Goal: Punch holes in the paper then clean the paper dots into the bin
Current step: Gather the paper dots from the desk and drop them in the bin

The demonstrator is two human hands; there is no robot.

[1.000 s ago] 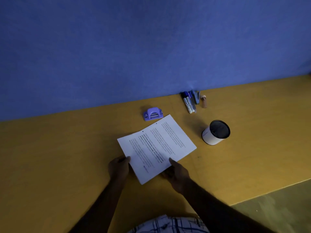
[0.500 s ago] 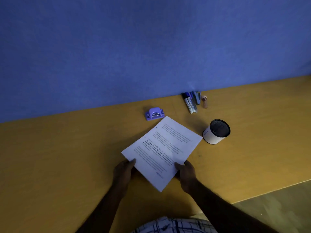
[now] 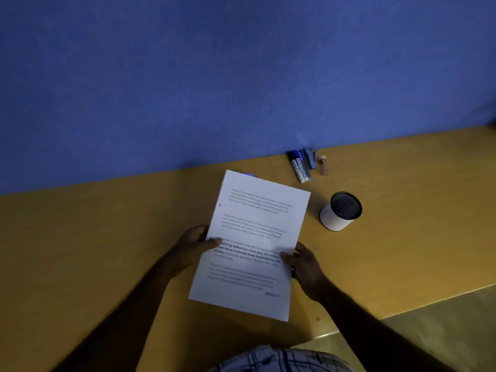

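The paper [image 3: 255, 245], a white printed sheet with one small dark hole [image 3: 219, 204] near its upper left edge, is held up off the yellow worktop [image 3: 80, 237], face toward the camera and nearly upright in the view. A second ago it lay flat and skewed on the worktop with both hands at its near corner edge. It has since been lifted, turned straight and brought closer.

The left grip [image 3: 193, 245] pinches the sheet's left long edge about halfway down, with the thumb across the printed face and the fingers behind. The right grip [image 3: 306, 267] pinches the right long edge slightly lower, also with the thumb on top. The paper spans the gap between the two hands (a person's bare hands, both forearms reaching in from below).

The purple hole punch [image 3: 250, 175], fully in view earlier, is now almost hidden behind the sheet's top edge, with only a sliver showing. To the right of the paper and apart from it stands the bin [image 3: 341, 210], a small white cylinder with a dark inside, where it stood before. Farther back, against the blue wall [image 3: 214, 76], lie a few markers [image 3: 300, 166] and a small tan bottle [image 3: 323, 165]. A checked garment [image 3: 281, 358] shows at the bottom edge.
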